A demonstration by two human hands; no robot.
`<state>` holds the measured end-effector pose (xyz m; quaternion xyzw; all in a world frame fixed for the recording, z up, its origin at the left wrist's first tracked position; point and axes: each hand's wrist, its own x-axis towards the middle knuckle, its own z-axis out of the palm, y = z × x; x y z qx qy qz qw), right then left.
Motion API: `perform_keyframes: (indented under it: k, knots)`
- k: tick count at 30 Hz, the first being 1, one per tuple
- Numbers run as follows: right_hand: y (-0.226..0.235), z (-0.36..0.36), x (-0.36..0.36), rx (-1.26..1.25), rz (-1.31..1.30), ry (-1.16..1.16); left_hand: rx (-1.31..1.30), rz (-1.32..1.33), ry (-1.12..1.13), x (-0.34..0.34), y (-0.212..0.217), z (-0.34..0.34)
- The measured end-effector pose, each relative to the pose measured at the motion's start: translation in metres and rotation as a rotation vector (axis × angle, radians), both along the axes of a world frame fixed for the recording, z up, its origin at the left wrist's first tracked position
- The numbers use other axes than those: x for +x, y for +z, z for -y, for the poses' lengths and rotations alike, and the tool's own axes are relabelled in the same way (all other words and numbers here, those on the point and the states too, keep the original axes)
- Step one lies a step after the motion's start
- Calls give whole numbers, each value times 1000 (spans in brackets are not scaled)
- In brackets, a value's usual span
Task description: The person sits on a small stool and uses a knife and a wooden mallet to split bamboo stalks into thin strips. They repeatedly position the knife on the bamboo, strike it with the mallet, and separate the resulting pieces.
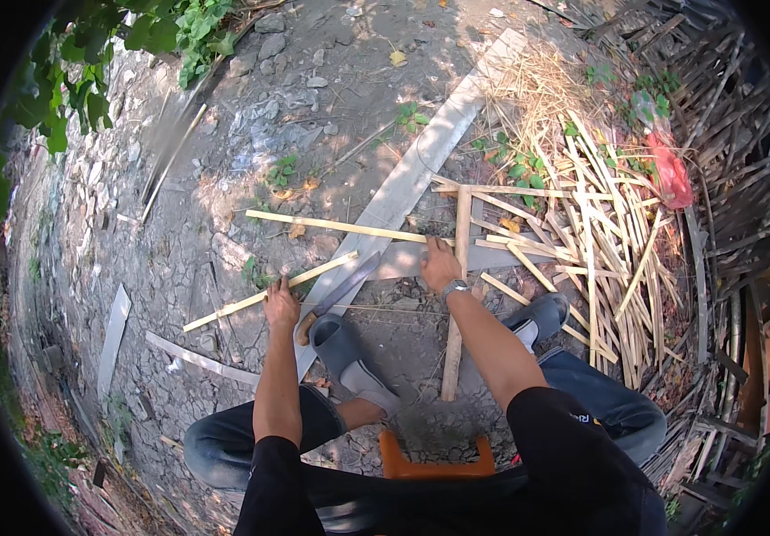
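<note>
My left hand (281, 304) is closed on a pale split-wood strip (228, 310), which slants up to the right with its far end over the long plank (403, 188). In my right hand (439, 265) is the right end of a second strip (331, 223); it reaches left across the plank. Between my hands a large knife (342, 290) lies on the plank, its wooden handle close to my left shoe. Just right of my right hand, a round wooden stick (456, 313) lies lengthwise, partly behind my forearm.
A pile of split strips (590, 259) covers the ground at right, with straw-like shavings (541, 89) beyond it. An orange stool (438, 464) is under me. My grey shoes (340, 348) flank the work area. Red plastic (668, 174) and stacked sticks (742, 134) border the right.
</note>
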<state>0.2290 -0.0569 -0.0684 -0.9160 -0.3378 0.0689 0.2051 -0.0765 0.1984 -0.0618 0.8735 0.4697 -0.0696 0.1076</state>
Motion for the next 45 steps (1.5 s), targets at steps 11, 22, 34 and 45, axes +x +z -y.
perform_keyframes:
  k: [11,22,34,45]
  knots:
    - [16,-22,37,-303,-234,156,341,431,34,-17,10,-10]
    - [169,5,-13,565,-592,170,300,1593,390,123,266,25]
    - [273,137,-95,551,-543,99,-402,1925,394,238,312,174]
    - [280,284,84,620,82,-418,-719,1286,-17,193,261,205]
